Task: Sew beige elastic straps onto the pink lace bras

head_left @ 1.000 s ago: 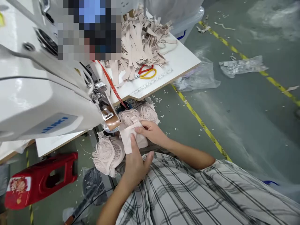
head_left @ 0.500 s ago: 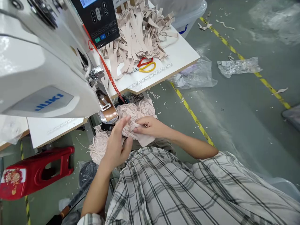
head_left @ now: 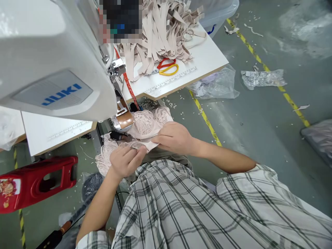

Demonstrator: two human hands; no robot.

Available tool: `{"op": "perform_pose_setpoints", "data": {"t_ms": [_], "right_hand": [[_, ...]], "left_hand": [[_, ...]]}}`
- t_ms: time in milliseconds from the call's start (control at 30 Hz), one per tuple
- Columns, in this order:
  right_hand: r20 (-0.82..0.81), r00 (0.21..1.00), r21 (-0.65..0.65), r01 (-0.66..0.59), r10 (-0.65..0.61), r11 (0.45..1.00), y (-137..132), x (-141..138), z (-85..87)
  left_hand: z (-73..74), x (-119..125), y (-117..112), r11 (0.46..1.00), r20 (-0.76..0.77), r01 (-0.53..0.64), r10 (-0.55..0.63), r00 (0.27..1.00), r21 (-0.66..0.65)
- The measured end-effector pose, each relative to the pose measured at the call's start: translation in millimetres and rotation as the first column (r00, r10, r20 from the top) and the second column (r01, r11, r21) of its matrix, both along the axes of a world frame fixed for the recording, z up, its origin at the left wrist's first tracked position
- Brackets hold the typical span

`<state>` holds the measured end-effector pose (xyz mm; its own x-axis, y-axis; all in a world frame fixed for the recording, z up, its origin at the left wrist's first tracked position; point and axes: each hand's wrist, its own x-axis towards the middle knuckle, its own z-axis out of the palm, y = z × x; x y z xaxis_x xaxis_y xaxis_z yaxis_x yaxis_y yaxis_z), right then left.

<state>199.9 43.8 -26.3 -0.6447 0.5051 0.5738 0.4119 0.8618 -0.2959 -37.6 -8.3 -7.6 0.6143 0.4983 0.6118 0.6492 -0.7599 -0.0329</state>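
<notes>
A pale pink lace bra (head_left: 144,123) lies below the sewing machine head (head_left: 77,83), one cup bulging upward beside the metal arm end (head_left: 123,121). My left hand (head_left: 127,160) is closed, thumb and fingers pinching the bra's lower edge. From the other side my right hand (head_left: 176,138) grips the same edge with curled fingers, and a smooth strip of the fabric stretches between both hands. More lace (head_left: 105,157) hangs to the left, partly behind my left hand. The fingertips of my right hand are partly hidden.
On the white table (head_left: 207,58) lie a heap of beige fabric strips (head_left: 160,31), red-and-yellow-handled scissors (head_left: 168,67) and a printed ruler (head_left: 172,81). A red plastic stool (head_left: 38,183) lies at the left. Plastic bags (head_left: 215,84) and scraps litter the floor.
My left hand was open with fingers spread; it has come down and closed on the bra's edge. My right hand has shifted slightly right. The view has moved a little.
</notes>
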Motion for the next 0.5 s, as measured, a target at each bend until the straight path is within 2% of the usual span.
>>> {"op": "perform_pose_setpoints", "data": {"t_ms": [33,100,133,200,333,433,500], "right_hand": [[-0.029,1.000,0.048,-0.005,0.006,0.999,0,-1,-1.4],[-0.063,0.998,0.064,-0.022,0.026,0.998,-1,-2,-2.7],[-0.063,0.997,0.032,-0.033,0.035,0.999,-1,-3,-2.6],[-0.036,0.998,-0.116,-0.053,0.049,0.992,-2,-3,-1.5],[0.014,0.997,-0.464,-0.058,0.073,0.884,-2,-7,2.5],[-0.026,0.996,-0.583,-0.089,0.091,0.808,1,-8,5.7],[-0.087,0.993,-0.660,-0.116,0.078,0.742,4,-7,6.4]], "left_hand": [[0.7,1,-2,0.999,0.002,0.019,-0.019,1.000,0.046],[2.4,2,-4,0.997,0.003,0.042,-0.042,0.999,0.070],[2.6,2,-5,0.997,0.008,0.043,-0.043,0.999,0.063],[0.6,0,-8,0.999,0.032,0.033,-0.033,0.999,0.027],[-8.4,-8,-12,0.997,0.034,-0.020,0.022,0.999,-0.068],[-11.3,-11,-12,0.992,0.054,-0.033,0.040,0.998,-0.121],[-13.3,-6,-14,0.965,0.122,-0.109,0.141,0.982,-0.240]]}}
